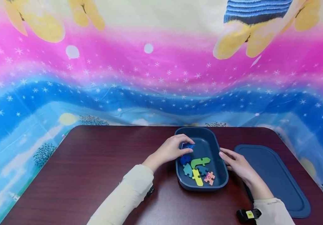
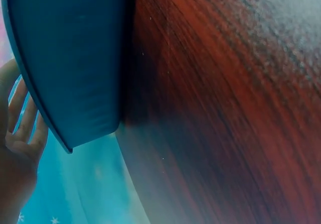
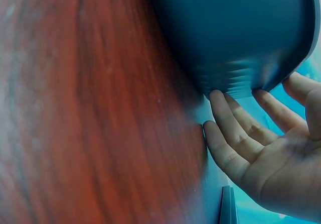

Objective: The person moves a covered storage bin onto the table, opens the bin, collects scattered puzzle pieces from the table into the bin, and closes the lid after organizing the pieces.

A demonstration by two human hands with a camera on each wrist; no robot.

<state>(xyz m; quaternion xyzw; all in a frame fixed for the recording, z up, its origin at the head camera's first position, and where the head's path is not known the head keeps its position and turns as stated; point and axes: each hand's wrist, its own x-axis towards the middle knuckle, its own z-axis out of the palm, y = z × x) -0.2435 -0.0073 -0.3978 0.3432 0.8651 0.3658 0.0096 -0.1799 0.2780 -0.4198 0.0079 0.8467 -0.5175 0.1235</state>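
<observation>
My left hand [image 1: 170,149] reaches over the left rim of a dark blue-grey box [image 1: 203,146]. Between thumb and fingers it pinches a blue puzzle piece [image 1: 188,146], partly hidden by the fingers. Inside the box lie a dark blue piece [image 1: 185,159], a green hooked piece [image 1: 200,162], a teal piece [image 1: 187,170], a yellow piece [image 1: 197,177] and an orange-pink piece [image 1: 209,178], among others. Against the box's right wall, my right hand [image 1: 236,164] rests its fingertips; the right wrist view shows those fingers [image 3: 234,128] extended and spread along the outer wall.
A flat blue-grey lid [image 1: 276,178] lies on the dark red-brown table [image 1: 102,162], right of the box and partly behind the right forearm. Behind the table's far edge hangs a colourful printed cloth [image 1: 150,78].
</observation>
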